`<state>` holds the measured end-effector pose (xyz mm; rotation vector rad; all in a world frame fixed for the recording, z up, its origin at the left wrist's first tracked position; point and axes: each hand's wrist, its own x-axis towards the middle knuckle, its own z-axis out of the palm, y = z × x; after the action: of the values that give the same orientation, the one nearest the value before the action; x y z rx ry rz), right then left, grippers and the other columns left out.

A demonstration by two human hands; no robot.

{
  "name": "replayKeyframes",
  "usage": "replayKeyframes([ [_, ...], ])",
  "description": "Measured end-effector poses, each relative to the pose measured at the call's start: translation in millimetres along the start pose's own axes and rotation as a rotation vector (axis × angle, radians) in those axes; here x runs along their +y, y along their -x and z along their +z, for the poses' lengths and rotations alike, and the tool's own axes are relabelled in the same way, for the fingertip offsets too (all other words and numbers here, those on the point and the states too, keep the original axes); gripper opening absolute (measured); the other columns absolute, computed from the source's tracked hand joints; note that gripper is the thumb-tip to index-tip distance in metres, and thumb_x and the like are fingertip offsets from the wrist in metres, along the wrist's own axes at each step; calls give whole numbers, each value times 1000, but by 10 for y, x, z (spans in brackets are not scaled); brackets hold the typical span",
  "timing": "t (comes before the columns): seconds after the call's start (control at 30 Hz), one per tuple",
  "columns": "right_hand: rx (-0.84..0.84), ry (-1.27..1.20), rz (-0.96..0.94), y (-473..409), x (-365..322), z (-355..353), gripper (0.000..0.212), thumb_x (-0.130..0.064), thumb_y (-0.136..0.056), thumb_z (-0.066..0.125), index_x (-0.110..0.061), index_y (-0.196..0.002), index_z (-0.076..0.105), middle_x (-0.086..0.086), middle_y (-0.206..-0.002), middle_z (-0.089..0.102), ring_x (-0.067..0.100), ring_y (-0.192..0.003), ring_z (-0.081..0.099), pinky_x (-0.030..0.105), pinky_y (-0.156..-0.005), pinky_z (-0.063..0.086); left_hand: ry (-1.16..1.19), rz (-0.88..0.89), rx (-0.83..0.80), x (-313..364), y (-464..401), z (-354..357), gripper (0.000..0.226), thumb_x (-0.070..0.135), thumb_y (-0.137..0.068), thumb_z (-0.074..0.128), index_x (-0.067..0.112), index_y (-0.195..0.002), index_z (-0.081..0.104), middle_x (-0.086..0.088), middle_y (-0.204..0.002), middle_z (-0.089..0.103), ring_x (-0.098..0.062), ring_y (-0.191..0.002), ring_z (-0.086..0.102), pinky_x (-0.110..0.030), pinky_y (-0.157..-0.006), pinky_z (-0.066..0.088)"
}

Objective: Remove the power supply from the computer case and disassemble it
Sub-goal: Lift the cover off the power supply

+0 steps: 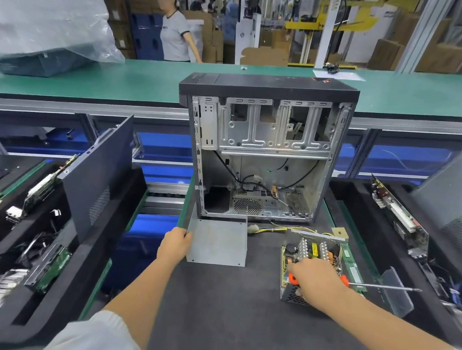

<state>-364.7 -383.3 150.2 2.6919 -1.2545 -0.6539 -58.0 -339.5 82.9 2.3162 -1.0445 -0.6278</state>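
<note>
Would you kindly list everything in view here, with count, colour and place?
case: one, black and silver, open, upright at the mat's far end
cover: one, grey metal, in front of the case
supply: one, opened, circuit board exposed, right of the cover
screwdriver: one, orange handle, over the supply
mat: one, dark, underfoot of all these
side panel: one, black, leaning at left
left hand: grip on the cover's left edge
right hand: grip round the screwdriver handle
</note>
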Motion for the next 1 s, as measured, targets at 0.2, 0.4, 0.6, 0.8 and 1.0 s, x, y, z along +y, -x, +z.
replayKeyframes([
  [0.2,8,-21,-16,-24,-1,12,17,-8,-88,56,-21,-93,46,3,-102,60,24,-93,60,30,-69,39,374,-312,3,-187,219,87,51,43,-102,36,1,-85,60,-10,-69,49,-23,-61,44,-36,-56,45],
  [0.4,38,16,-15,-70,0,86,25,-14,-89,57,-19,-113,57,4,-112,61,24,-105,62,31,-75,45,472,-155,-123,-2,743,751,29,3,-98,33,9,-87,59,-10,-75,56,-22,-66,53,-26,-57,48],
  [0.6,56,13,-22,-65,14,105,24,-15,-88,58,-19,-111,57,4,-111,62,24,-102,62,31,-71,43,518,99,-112,-129,1139,825,40,-12,-91,28,11,-91,61,-1,-75,47,-7,-66,41,-12,-62,36],
  [0.8,45,16,-35,-40,8,83,24,-13,-88,58,-17,-112,55,5,-111,62,24,-102,61,29,-70,42,198,404,-49,-255,1204,848,46,-24,-76,31,5,-96,63,-1,-96,53,-11,-90,48,-14,-85,39],
  [1.0,29,25,-39,-59,16,74,27,-15,-89,59,-17,-116,54,6,-113,61,24,-102,61,30,-71,43,230,423,-26,-347,1043,756,45,-24,-80,36,8,-84,67,6,-88,59,-14,-89,57,-13,-83,41],
])
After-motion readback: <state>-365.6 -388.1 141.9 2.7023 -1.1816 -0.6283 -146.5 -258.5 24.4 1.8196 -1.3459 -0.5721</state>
